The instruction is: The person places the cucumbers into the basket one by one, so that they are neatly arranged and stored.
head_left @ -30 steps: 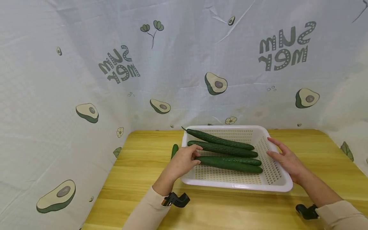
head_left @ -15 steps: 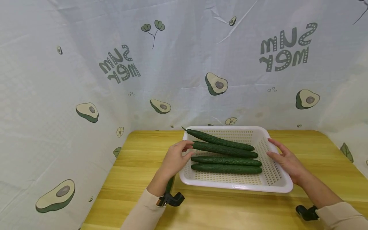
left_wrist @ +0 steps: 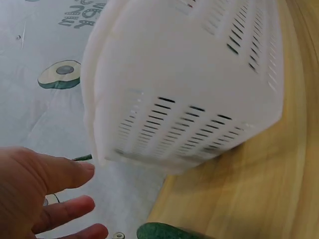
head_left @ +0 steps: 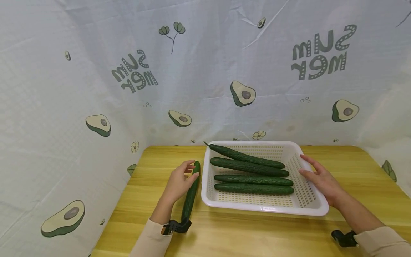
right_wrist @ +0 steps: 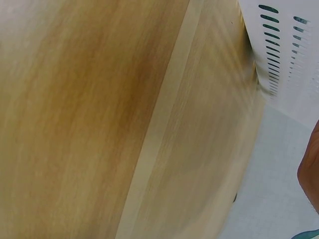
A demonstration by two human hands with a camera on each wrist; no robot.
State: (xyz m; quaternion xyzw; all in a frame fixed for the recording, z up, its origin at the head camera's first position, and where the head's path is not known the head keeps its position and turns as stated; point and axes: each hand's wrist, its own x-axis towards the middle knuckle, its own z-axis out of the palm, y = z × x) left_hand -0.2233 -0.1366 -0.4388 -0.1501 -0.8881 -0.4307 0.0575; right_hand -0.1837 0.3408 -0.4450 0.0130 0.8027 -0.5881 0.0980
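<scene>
A cucumber (head_left: 190, 194) lies on the table left of the basket, pointing away from me. Over its far part hovers my left hand (head_left: 177, 182), thumb and fingers spread apart; in the left wrist view that hand (left_wrist: 40, 194) holds nothing, and the cucumber's end (left_wrist: 159, 230) shows below. Inside the white plastic basket (head_left: 263, 207) several cucumbers (head_left: 253, 189) lie crosswise, the farthest with a thin stem. My right hand (head_left: 324, 184) grips the basket's right rim, its thumb over the edge. Only a bit of that hand (right_wrist: 311, 172) enters the right wrist view.
The wooden table (head_left: 144, 200) carries the basket and the loose cucumber. A pale curtain (head_left: 199, 71) with printed avocados hangs behind and along the sides. Black wrist cameras (head_left: 179, 225) sit on both wrists.
My left hand has let go of the nearest cucumber in the basket, drawn back over the left rim and moved left above the loose cucumber. The right hand has stayed at the rim.
</scene>
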